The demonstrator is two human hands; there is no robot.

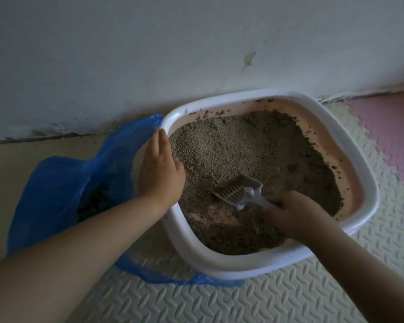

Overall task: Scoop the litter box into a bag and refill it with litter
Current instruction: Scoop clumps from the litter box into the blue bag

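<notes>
Your left hand lies flat on the left rim of the litter box, fingers straight and together, fingertips touching the edge of the blue bag just beside the box. Your right hand curls tightly round the handle of the white scoop, whose slotted head rests in the litter near the box's front. The box sits on the floor mat, against the wall.

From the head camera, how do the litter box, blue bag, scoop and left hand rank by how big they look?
1. litter box
2. blue bag
3. left hand
4. scoop, though its handle is hidden in the right hand, so only part of it shows
</notes>
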